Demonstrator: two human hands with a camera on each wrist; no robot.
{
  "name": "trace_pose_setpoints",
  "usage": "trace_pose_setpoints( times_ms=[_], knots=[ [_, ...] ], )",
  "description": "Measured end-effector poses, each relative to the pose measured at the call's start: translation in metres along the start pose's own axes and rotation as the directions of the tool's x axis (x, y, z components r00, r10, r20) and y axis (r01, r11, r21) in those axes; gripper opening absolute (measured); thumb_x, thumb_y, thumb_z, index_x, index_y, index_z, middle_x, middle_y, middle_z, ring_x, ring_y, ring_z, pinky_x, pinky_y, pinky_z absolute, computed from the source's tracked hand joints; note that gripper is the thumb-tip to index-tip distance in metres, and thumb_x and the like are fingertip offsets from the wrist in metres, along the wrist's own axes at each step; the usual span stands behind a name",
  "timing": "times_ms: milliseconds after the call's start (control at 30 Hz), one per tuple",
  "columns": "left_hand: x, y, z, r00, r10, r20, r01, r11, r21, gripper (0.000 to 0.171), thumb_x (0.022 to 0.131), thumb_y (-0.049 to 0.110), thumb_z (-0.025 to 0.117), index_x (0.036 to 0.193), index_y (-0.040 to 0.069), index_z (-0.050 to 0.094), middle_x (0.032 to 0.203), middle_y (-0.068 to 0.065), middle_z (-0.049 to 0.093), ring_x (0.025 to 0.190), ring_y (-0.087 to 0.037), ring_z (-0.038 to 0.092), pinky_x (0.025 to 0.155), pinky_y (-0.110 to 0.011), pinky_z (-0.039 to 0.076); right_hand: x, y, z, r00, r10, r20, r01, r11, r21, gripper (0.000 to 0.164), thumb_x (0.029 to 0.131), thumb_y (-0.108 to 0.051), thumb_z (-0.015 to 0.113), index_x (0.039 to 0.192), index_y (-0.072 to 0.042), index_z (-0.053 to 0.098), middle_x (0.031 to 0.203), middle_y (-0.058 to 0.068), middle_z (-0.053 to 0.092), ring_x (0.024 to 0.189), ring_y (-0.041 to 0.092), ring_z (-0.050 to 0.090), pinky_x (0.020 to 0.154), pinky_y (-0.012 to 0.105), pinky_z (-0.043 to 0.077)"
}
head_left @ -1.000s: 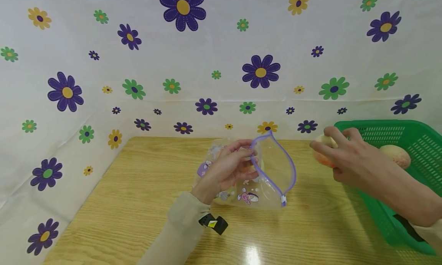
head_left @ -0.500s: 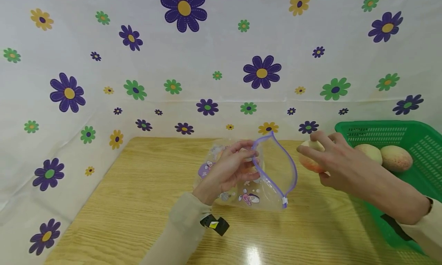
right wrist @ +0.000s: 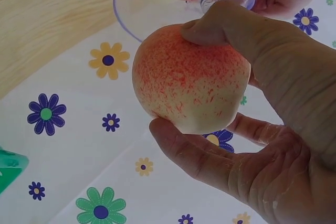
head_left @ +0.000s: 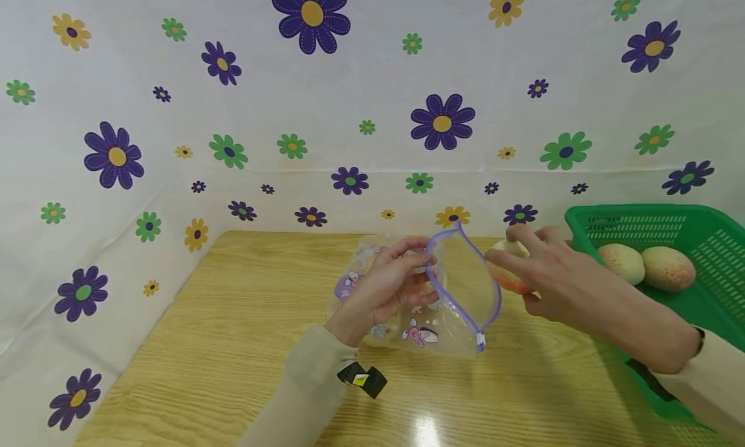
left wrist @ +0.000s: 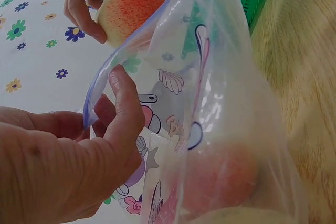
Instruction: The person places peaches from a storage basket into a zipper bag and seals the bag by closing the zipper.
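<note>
A clear zip bag point(head_left: 419, 334) with a purple rim and cartoon prints lies on the table, its mouth spread toward the right. My left hand point(head_left: 387, 285) pinches the bag's rim between thumb and fingers. Inside the bag a reddish peach point(left wrist: 220, 177) shows through the plastic in the left wrist view. My right hand point(head_left: 559, 272) grips another peach point(right wrist: 191, 80), red on one side and pale yellow on the other, just to the right of the bag's mouth. Thumb and fingertips hold it from opposite sides.
A green plastic basket point(head_left: 640, 214) stands at the right on the wooden table point(head_left: 233, 343). Two peaches point(head_left: 669, 268) are visible in it. Behind the table hangs a white cloth point(head_left: 372, 78) with flower prints.
My right hand has carried the peach leftward from the basket's edge to the bag's mouth, uncovering the peaches in the basket. My left hand and the bag have hardly moved.
</note>
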State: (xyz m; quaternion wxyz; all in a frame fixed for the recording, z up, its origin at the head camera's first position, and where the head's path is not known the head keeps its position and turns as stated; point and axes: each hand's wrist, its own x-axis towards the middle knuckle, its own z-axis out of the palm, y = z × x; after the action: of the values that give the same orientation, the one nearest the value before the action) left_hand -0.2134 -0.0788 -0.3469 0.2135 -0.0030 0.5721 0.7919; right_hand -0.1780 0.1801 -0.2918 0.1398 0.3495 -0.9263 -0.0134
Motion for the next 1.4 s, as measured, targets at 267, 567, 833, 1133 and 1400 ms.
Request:
trace_pose_setpoints(
  times_ms=[267, 567, 833, 1133, 1400],
  knots=[
    [0.0, 0.0, -0.001, 1.0, -0.003, 0.0, 0.003, 1.0, 0.016, 0.027, 0.108, 0.013, 0.049, 0.135, 0.017, 0.055, 0.101, 0.002, 0.06, 0.081, -0.009, 0.062, 0.067, -0.031, 0.064, 0.008, -0.004, 0.004, 0.999, -0.049, 0.0, 0.049, 0.999, 0.004, 0.073, 0.065, -0.009, 0.095, 0.128, -0.022, 0.063, 0.125, 0.018, 0.057, 0.1, 0.043, 0.06, 0.061, 0.038, 0.061],
    [0.0, -0.001, -0.003, 1.0, 0.0, 0.008, 0.0, 1.0, 0.007, 0.028, 0.108, 0.013, 0.049, 0.135, 0.016, 0.055, 0.1, 0.002, 0.06, 0.081, -0.01, 0.062, 0.068, -0.031, 0.063, 0.014, -0.004, 0.013, 0.996, -0.085, 0.003, 0.085, 0.994, 0.066, 0.071, 0.063, -0.008, 0.096, 0.125, -0.021, 0.063, 0.122, 0.016, 0.058, 0.092, 0.037, 0.058, 0.064, 0.036, 0.057],
    [-0.003, 0.0, -0.005, 1.0, 0.003, 0.03, -0.003, 1.0, -0.01, 0.027, 0.109, 0.013, 0.047, 0.135, 0.017, 0.054, 0.098, 0.002, 0.06, 0.08, -0.009, 0.062, 0.069, -0.031, 0.063, 0.022, -0.005, 0.022, 0.996, -0.078, 0.049, 0.07, 0.986, 0.149, 0.072, 0.064, -0.015, 0.097, 0.128, -0.021, 0.065, 0.124, 0.014, 0.057, 0.088, 0.03, 0.057, 0.072, 0.039, 0.055],
    [-0.006, 0.0, -0.01, 1.0, -0.003, -0.003, 0.003, 1.0, -0.031, 0.029, 0.107, 0.012, 0.05, 0.136, 0.016, 0.054, 0.101, 0.002, 0.063, 0.081, -0.011, 0.063, 0.071, -0.032, 0.063, 0.031, -0.007, 0.035, 0.987, -0.152, 0.06, 0.128, 0.947, 0.295, 0.07, 0.069, -0.014, 0.094, 0.132, -0.019, 0.065, 0.123, 0.01, 0.054, 0.087, 0.013, 0.061, 0.074, 0.029, 0.056],
    [-0.011, 0.003, -0.022, 0.999, 0.025, -0.04, -0.027, 0.998, -0.055, 0.029, 0.108, 0.012, 0.049, 0.136, 0.014, 0.053, 0.099, 0.002, 0.06, 0.079, -0.013, 0.06, 0.07, -0.028, 0.061, 0.035, -0.013, 0.043, 0.964, -0.236, 0.121, 0.181, 0.918, 0.352, 0.066, 0.071, -0.016, 0.093, 0.131, -0.021, 0.067, 0.121, 0.007, 0.055, 0.092, 0.016, 0.055, 0.076, 0.03, 0.054]
  ],
)
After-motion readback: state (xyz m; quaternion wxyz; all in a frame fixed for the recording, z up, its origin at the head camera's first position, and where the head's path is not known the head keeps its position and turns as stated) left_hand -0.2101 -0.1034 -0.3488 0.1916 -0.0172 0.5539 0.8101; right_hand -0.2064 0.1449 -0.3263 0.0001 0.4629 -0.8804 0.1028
